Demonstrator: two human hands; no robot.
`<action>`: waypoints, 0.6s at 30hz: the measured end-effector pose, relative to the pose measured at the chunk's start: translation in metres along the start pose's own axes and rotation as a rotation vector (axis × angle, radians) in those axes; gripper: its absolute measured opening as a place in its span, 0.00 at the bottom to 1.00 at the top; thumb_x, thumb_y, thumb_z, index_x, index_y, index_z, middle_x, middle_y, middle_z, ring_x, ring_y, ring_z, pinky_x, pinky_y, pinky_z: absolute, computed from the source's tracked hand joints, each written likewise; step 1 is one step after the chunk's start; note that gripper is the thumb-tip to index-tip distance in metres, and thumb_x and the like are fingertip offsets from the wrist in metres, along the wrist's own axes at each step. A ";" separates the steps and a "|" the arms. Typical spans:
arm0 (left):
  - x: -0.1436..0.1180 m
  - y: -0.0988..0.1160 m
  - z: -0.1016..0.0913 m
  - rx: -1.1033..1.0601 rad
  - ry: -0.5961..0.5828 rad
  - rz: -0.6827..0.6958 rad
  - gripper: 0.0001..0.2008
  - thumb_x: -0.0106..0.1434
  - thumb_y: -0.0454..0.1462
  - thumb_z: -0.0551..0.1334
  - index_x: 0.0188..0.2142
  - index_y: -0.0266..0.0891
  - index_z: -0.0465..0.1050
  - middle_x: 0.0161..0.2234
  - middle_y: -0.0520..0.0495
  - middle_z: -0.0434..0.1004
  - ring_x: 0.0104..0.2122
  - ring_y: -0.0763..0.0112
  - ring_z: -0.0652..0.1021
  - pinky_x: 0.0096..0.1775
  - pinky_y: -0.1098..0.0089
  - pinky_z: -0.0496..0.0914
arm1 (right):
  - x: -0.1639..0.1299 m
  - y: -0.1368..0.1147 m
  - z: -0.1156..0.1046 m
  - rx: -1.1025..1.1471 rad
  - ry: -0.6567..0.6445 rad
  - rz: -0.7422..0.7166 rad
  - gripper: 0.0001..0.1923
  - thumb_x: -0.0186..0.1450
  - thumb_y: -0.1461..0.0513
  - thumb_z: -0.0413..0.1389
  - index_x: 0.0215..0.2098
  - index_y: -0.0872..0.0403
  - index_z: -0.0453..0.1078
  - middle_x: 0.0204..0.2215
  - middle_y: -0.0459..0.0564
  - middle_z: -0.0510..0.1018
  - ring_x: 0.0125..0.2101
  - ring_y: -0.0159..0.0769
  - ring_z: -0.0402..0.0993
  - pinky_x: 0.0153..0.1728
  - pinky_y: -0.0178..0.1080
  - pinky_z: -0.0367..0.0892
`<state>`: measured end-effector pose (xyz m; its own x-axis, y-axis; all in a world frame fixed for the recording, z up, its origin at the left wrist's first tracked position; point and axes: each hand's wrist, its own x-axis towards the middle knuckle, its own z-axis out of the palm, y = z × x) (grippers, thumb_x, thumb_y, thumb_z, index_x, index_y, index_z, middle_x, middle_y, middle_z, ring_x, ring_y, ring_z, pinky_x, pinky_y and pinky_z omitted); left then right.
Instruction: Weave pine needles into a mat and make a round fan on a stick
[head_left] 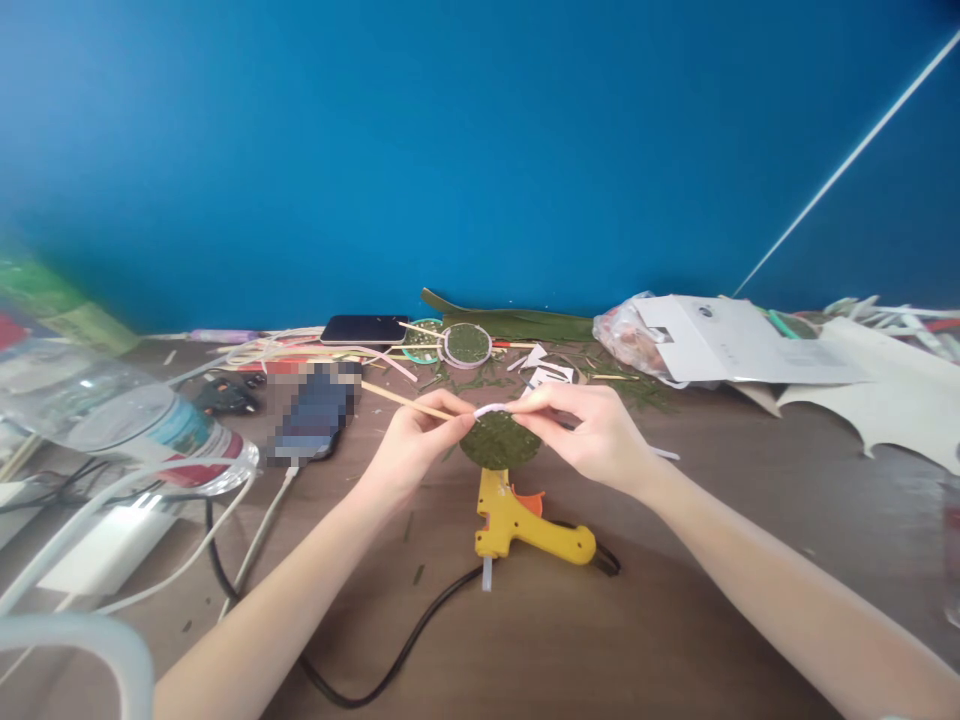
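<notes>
A round dark-green disc with a speckled surface is held up between my two hands. My left hand is closed at the disc's left upper edge, and a thin wooden stick runs from it up to the left. My right hand pinches a white strip against the disc's top rim. The strip's tail seems to come out beyond my right hand. Just below the disc lies a yellow glue gun with an orange trigger; the disc covers its nozzle.
Behind my hands lie a white-rimmed green disc, long green leaves and paper scraps. A phone, cables and a clear plastic bottle stand left. White card lies right. A black cord crosses the table.
</notes>
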<state>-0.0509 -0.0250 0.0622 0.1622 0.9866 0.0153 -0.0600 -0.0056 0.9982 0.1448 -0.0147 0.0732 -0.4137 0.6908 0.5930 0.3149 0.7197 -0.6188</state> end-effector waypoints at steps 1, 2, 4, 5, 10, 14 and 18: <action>0.000 0.000 0.000 -0.008 0.002 0.005 0.09 0.50 0.41 0.66 0.26 0.37 0.71 0.24 0.51 0.72 0.27 0.73 0.72 0.31 0.72 0.64 | 0.000 0.000 0.000 0.001 -0.001 0.001 0.06 0.62 0.65 0.54 0.33 0.54 0.73 0.27 0.47 0.78 0.25 0.28 0.70 0.25 0.31 0.66; 0.000 -0.001 0.001 -0.012 0.003 0.009 0.09 0.51 0.41 0.66 0.25 0.37 0.71 0.24 0.51 0.72 0.27 0.73 0.71 0.31 0.73 0.63 | 0.000 0.000 0.000 0.002 -0.001 0.003 0.06 0.62 0.65 0.54 0.33 0.54 0.73 0.27 0.47 0.78 0.25 0.28 0.70 0.25 0.31 0.66; 0.000 -0.002 0.001 -0.015 0.002 0.017 0.09 0.51 0.40 0.66 0.25 0.37 0.70 0.24 0.52 0.71 0.26 0.75 0.70 0.30 0.73 0.63 | 0.000 0.000 0.000 0.001 -0.001 0.006 0.06 0.62 0.65 0.54 0.33 0.54 0.73 0.27 0.47 0.78 0.25 0.28 0.70 0.25 0.31 0.66; 0.000 -0.003 0.001 -0.017 0.002 0.020 0.09 0.52 0.41 0.66 0.25 0.37 0.70 0.24 0.52 0.70 0.26 0.75 0.70 0.30 0.74 0.62 | 0.000 0.000 0.000 0.000 -0.001 0.007 0.06 0.62 0.65 0.54 0.33 0.54 0.73 0.27 0.47 0.78 0.25 0.28 0.70 0.25 0.31 0.66; -0.002 -0.004 0.003 -0.055 0.000 0.001 0.11 0.53 0.42 0.65 0.24 0.37 0.67 0.21 0.54 0.67 0.23 0.78 0.67 0.27 0.75 0.59 | -0.001 -0.001 0.002 -0.009 0.009 -0.008 0.05 0.62 0.65 0.54 0.33 0.54 0.73 0.27 0.47 0.78 0.25 0.29 0.71 0.26 0.31 0.66; -0.003 -0.003 0.003 -0.071 -0.022 0.016 0.11 0.53 0.40 0.66 0.23 0.37 0.66 0.23 0.54 0.68 0.26 0.77 0.68 0.29 0.75 0.60 | -0.001 0.000 0.003 -0.009 0.007 -0.010 0.06 0.62 0.65 0.54 0.33 0.54 0.74 0.27 0.46 0.78 0.25 0.28 0.71 0.25 0.31 0.66; -0.003 -0.003 0.004 -0.050 -0.024 0.036 0.11 0.52 0.40 0.66 0.23 0.36 0.66 0.24 0.53 0.69 0.26 0.76 0.68 0.30 0.75 0.60 | -0.001 0.000 0.002 -0.008 -0.003 -0.008 0.07 0.62 0.65 0.54 0.34 0.54 0.74 0.27 0.46 0.78 0.25 0.28 0.71 0.25 0.31 0.65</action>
<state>-0.0476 -0.0283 0.0598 0.1828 0.9817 0.0529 -0.1149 -0.0321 0.9929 0.1438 -0.0156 0.0711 -0.4186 0.6849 0.5965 0.3182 0.7257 -0.6099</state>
